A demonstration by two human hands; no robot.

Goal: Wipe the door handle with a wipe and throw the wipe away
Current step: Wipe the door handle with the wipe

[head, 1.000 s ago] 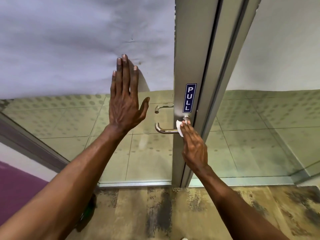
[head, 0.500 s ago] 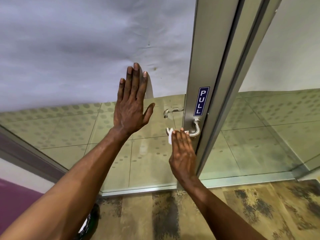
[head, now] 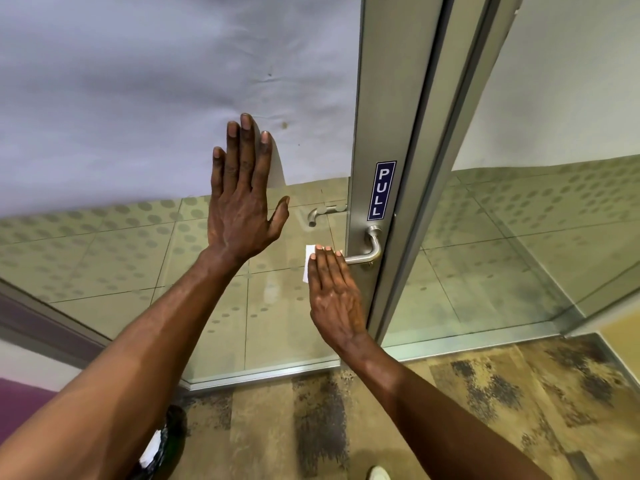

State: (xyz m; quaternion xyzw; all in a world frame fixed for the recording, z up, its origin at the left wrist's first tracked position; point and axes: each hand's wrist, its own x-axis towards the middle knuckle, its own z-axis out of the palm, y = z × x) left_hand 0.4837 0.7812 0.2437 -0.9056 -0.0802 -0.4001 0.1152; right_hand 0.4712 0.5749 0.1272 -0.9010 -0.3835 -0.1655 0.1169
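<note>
A brushed metal lever door handle (head: 367, 252) sticks out of the door's aluminium stile below a blue PULL sticker (head: 383, 190). My right hand (head: 334, 292) lies over the handle's free left end and presses a white wipe (head: 308, 263) against it; only the wipe's left edge shows past my fingers. My left hand (head: 242, 202) is flat on the glass door panel (head: 104, 133), fingers spread and pointing up, holding nothing.
A second handle (head: 320, 213) shows through the glass on the door's far side. A dark bin (head: 162, 445) with white paper in it sits on the floor at the lower left, below my left arm. A glass side panel (head: 536, 237) stands to the right.
My right hand slid the wipe leftward along the lever, from near the stile to its free end. My left hand stayed flat on the glass. The view shifted slightly.
</note>
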